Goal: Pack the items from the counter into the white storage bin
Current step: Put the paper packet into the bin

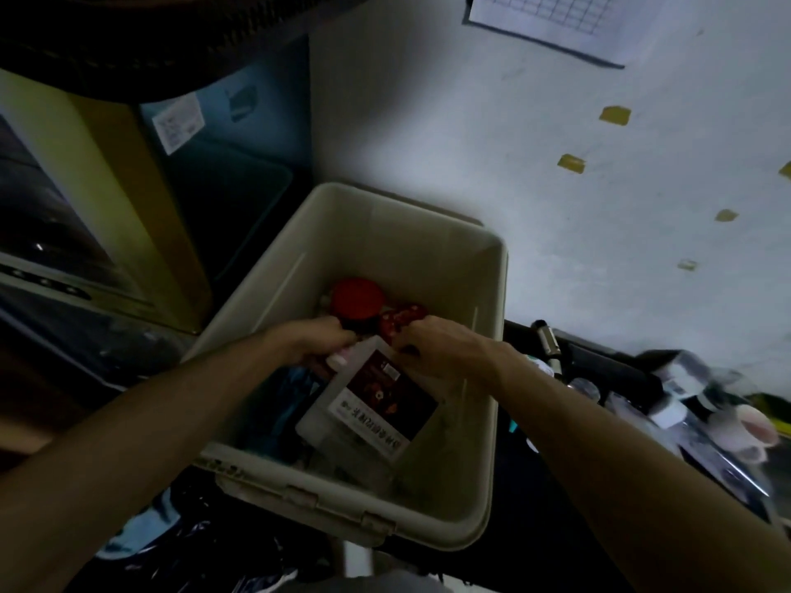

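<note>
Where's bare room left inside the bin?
Bare floor in the white storage bin between the labelled packet and right wall. Crowded: red-lidded jar behind, blue item left, left hand and right hand gripping the packet.

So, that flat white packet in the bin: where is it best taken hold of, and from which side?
By its upper short edge, coming from above. The packet leans tilted in the bin, its lower end down among other things with walls close by, so probably only the top end is free. The left hand and right hand seem to pinch its upper corners.
</note>
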